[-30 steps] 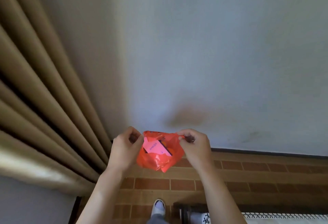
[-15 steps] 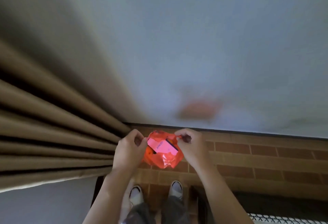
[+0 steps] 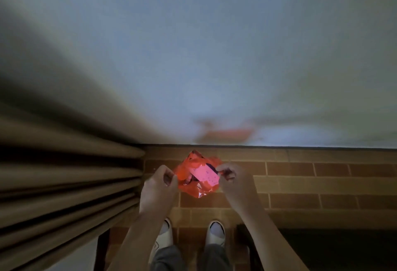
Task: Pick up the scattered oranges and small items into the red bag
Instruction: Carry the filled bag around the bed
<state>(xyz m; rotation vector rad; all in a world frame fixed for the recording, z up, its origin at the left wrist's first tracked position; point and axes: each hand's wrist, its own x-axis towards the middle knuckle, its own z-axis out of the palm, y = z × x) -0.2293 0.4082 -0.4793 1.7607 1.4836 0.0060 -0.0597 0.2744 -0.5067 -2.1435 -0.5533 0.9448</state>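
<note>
Red bag [image 3: 198, 176] lower than before, over floor [image 3: 300, 184].

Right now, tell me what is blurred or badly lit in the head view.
Head view: dim overall, with dark corners; the wall and curtain are smeared by motion blur, with an orange reflection streaked low on the wall. The red bag, pinched by the left hand and right hand, stays fairly sharp; print on the pink card inside is unreadable.
</note>
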